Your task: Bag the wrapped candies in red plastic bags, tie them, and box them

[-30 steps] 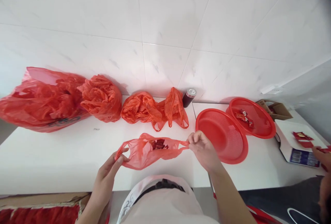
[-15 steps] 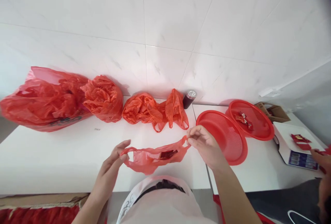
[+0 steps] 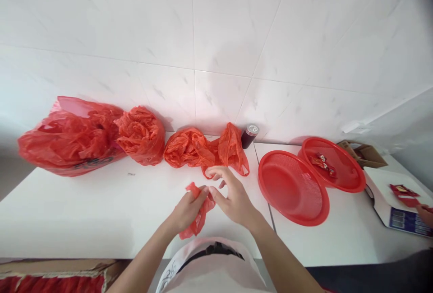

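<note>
While the left hand [image 3: 187, 210] pinches the bag [image 3: 199, 225], the right hand [image 3: 234, 197] curves loosely open beside it; a steady pinch should best keep the bag gathered.

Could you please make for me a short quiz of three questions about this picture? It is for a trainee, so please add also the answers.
1. What does the person's left hand grip? a) a bottle, b) a red plastic bag, c) a pair of scissors

2. True or false: the dark can stands upright.

3. Which one holds small red packets: the nearer basket or the farther basket?

Key: 1. b; 2. true; 3. the farther basket.
</note>
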Demonstrator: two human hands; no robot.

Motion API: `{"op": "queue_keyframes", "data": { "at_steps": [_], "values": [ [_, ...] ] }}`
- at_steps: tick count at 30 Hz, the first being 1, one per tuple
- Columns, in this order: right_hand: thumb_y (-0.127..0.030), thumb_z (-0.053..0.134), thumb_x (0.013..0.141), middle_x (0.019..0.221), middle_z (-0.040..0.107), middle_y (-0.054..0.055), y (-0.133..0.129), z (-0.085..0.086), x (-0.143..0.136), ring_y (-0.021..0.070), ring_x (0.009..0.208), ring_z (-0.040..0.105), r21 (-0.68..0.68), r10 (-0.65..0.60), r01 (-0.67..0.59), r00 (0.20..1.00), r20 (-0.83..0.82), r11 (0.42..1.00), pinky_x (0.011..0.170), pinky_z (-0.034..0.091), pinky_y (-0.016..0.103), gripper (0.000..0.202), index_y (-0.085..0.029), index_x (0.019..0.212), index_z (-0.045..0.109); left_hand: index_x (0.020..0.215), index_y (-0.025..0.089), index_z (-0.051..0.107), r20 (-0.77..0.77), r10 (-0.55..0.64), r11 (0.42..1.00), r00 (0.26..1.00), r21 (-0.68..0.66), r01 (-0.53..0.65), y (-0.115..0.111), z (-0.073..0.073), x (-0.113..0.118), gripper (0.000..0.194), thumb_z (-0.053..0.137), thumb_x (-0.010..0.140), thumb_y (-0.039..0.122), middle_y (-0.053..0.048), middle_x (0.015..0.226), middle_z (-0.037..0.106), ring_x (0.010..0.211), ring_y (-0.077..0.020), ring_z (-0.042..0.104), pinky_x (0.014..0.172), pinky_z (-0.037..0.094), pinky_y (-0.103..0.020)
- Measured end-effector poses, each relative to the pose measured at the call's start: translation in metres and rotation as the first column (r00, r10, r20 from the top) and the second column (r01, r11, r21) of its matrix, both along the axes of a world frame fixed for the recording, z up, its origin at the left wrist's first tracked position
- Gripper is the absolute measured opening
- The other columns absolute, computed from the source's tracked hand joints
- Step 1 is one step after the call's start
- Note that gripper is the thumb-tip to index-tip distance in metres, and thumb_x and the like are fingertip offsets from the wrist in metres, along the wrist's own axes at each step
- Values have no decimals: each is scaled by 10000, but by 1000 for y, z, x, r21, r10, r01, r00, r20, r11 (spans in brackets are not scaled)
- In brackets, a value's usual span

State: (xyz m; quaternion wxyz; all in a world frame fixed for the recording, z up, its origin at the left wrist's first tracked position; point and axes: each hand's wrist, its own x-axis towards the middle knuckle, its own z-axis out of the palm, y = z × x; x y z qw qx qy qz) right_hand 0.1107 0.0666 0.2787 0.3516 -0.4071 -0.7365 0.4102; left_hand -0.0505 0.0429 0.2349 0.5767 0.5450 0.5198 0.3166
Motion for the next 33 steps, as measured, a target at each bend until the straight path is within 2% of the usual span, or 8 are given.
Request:
{"op": "queue_keyframes", "data": {
  "at_steps": [4, 8, 11, 15, 20, 25, 30, 33],
  "values": [
    [-204, 539, 861, 1001, 656, 23, 4, -29, 7, 147, 877, 605, -152, 76, -69, 996, 42, 986, 779, 494, 295, 174, -222, 1021, 606, 860, 183, 530, 150, 1, 984, 989, -176, 25, 4, 2, -14, 436, 389, 918, 591, 53, 625, 456, 544, -106, 410, 566, 375, -244],
    [-218, 528, 891, 833, 655, 0, -14, -14, 13, 129, 774, 604, -217, 97, -99, 995, -21, 971, 768, 492, 278, 96, -203, 871, 621, 925, 174, 601, 156, 8, 984, 988, -179, 20, 3, 4, -25, 436, 378, 941, 548, 21, 653, 563, 635, -138, 521, 655, 426, -264],
    [-265, 593, 880, 919, 679, 13, -20, 4, 19, 144, 851, 614, -204, 266, -275, 961, -72, 940, 825, 487, 284, 93, -222, 930, 659, 915, 165, 682, 144, -98, 986, 985, -122, 116, 0, 9, -28, 336, 484, 917, 437, -39, 847, 684, 823, -186, 616, 787, 465, -295],
    [-354, 452, 966, 1125, 653, 43, -7, -16, 15, 170, 1046, 585, -153, 149, -158, 986, -68, 975, 963, 434, 341, 283, -250, 1183, 601, 832, 183, 716, -60, -257, 964, 965, 61, 260, -3, 11, -23, 162, 556, 809, 181, -29, 847, 706, 809, -172, 625, 766, 471, -269],
    [-431, 385, 985, 873, 640, -1, -2, -63, -2, 133, 761, 573, -388, 134, -172, 983, -123, 906, 771, 468, 289, 363, -255, 1244, 568, 676, 189, 578, -369, 81, 953, 926, 300, 36, -10, -8, -14, 218, 446, 659, 16, 21, 659, 594, 600, -119, 531, 564, 400, -215],
    [-450, 507, 926, 839, 592, -10, -12, -73, -6, 121, 720, 520, -553, 208, -339, 935, -288, 761, 710, 436, 266, 297, -200, 1029, 630, 879, 212, 593, -344, 272, 856, 899, 514, -62, -23, -25, -11, 215, 425, 819, 92, -58, 1065, 623, 860, -153, 634, 698, 479, -246],
    [-465, 436, 960, 786, 536, -21, -16, -71, 7, 127, 759, 502, -480, 126, -196, 977, -174, 855, 750, 411, 266, 325, -194, 834, 563, 1270, 267, 583, -419, 57, 921, 906, 373, 115, -37, -34, -26, 386, 395, 935, 228, -56, 1084, 685, 935, -175, 649, 807, 491, -263],
    [-451, 366, 987, 807, 561, -13, -16, -81, 27, 132, 781, 515, -392, 165, -177, 984, -65, 903, 757, 408, 264, 347, -203, 823, 544, 1275, 289, 611, -452, -21, 970, 892, 205, 127, -50, -41, -47, 406, 349, 969, 341, -40, 1003, 717, 881, -193, 650, 805, 494, -281]
  ]
}}
